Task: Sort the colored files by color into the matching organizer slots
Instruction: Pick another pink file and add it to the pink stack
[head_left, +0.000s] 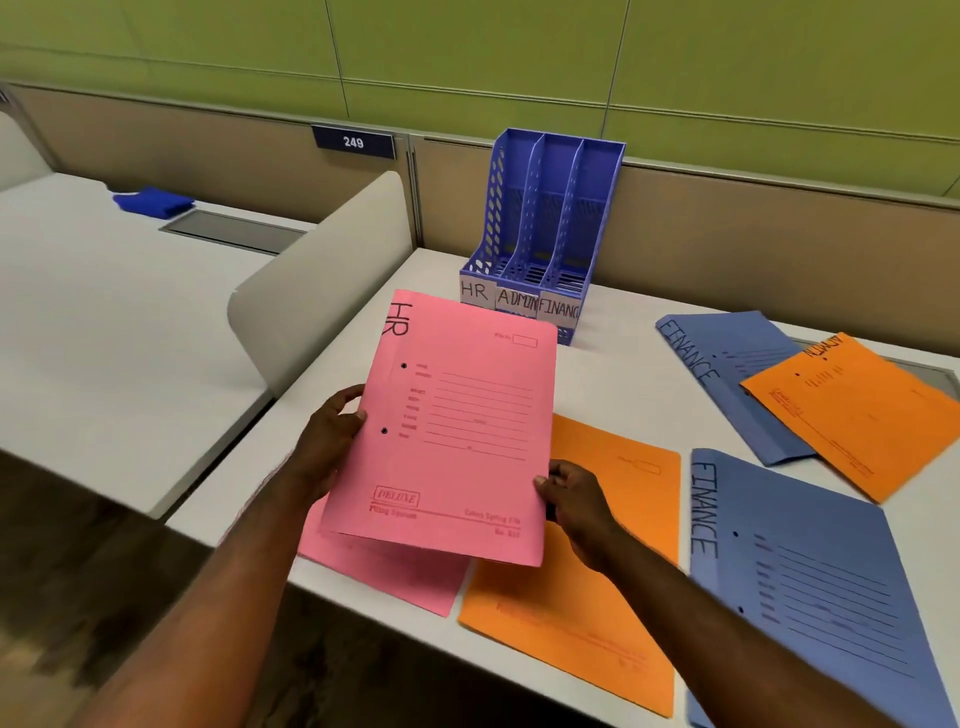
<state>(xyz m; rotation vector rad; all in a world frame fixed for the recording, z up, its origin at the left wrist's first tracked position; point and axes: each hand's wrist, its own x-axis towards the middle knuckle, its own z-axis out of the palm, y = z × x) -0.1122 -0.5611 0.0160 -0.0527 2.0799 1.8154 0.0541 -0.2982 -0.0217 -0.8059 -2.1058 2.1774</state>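
1. Organizer (545, 228) beyond the grip: HR, ADMIN, FINANCE slots hold nothing.
2. Left hand (327, 441) and right hand (574, 499) pinch the pink HR file (457, 426) by its edges, above the desk (613, 374).

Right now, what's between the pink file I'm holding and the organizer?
Head view: bare white desk only. The held pink HR file nearly meets the blue organizer and its HR label.
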